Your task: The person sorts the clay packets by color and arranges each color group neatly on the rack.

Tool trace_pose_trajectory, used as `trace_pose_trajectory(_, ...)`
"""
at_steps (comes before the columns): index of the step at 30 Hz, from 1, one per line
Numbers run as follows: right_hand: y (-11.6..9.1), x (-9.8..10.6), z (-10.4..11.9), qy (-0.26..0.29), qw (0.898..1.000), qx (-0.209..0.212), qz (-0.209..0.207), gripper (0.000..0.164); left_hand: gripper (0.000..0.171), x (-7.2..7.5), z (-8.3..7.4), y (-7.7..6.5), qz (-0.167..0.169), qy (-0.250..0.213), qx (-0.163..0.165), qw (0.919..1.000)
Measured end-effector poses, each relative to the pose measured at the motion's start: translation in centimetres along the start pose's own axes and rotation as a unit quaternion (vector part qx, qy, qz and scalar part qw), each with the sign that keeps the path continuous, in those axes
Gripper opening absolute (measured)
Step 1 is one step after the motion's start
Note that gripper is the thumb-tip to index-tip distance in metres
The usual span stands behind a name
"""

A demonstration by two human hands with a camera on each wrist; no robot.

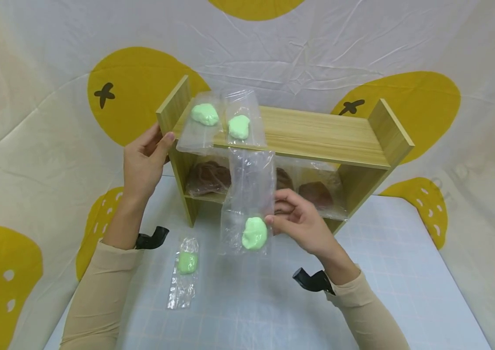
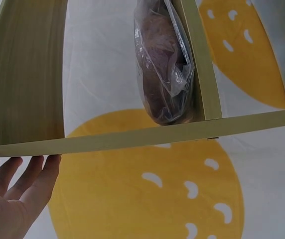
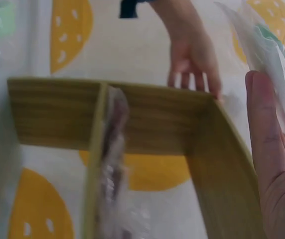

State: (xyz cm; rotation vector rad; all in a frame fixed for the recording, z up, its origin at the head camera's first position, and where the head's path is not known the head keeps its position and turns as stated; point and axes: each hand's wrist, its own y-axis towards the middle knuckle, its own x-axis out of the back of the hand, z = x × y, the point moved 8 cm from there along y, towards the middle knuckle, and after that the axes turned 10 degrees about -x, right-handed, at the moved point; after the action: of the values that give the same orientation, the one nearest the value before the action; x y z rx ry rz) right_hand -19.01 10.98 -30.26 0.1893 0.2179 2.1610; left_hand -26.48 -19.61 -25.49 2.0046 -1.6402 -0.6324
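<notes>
My right hand (image 1: 299, 221) pinches the edge of a clear plastic bag (image 1: 252, 180) with a light green lump (image 1: 255, 234) in its lower part. The bag hangs in front of a small wooden shelf (image 1: 326, 133), hiding part of its lower board. At the shelf's left side panel, my left hand (image 1: 144, 158) touches the wood; in the left wrist view its fingertips press the panel's outer face, fingers nearly straight. Two more clear bags with green lumps, a left one (image 1: 205, 114) and a right one (image 1: 239, 127), lie side by side on the top board.
On the lower board sit clear bags holding brown pieces, one at the left (image 1: 209, 177) and others further right, such as this dark piece (image 1: 315, 194). Another bagged green lump (image 1: 187, 263) lies on the pale table (image 1: 247, 311). A patterned cloth (image 1: 299, 63) hangs behind.
</notes>
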Motion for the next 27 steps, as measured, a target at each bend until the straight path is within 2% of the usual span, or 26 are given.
trace_pose_trajectory(4,0.3,1.9,2.8,-0.028,0.999,0.033,-0.033,0.034,0.044,0.0,0.0,0.0,0.000,-0.004,-0.004,1.0000)
trace_pose_trajectory(7,0.6,3.3,4.7,-0.031,0.997,0.040,-0.063,0.037,0.044,0.0,0.0,0.0,-0.001,-0.005,-0.004,1.0000)
trace_pose_trajectory(14,2.1,6.3,8.1,0.020,0.992,0.033,-0.118,0.044,0.043,0.0,0.1,0.0,-0.002,-0.001,-0.002,1.0000)
trace_pose_trajectory(19,3.9,8.6,9.9,0.057,0.987,0.037,-0.144,0.043,0.043,0.0,0.0,-0.1,-0.002,0.000,-0.002,1.0000)
trace_pose_trajectory(22,5.0,10.2,10.4,0.063,0.981,0.024,-0.181,0.043,0.043,0.0,0.0,-0.1,0.001,-0.003,-0.002,1.0000)
trace_pose_trajectory(27,7.0,11.9,10.3,0.054,0.968,-0.038,-0.244,0.051,0.043,0.0,-0.1,-0.1,0.001,-0.006,-0.007,1.0000)
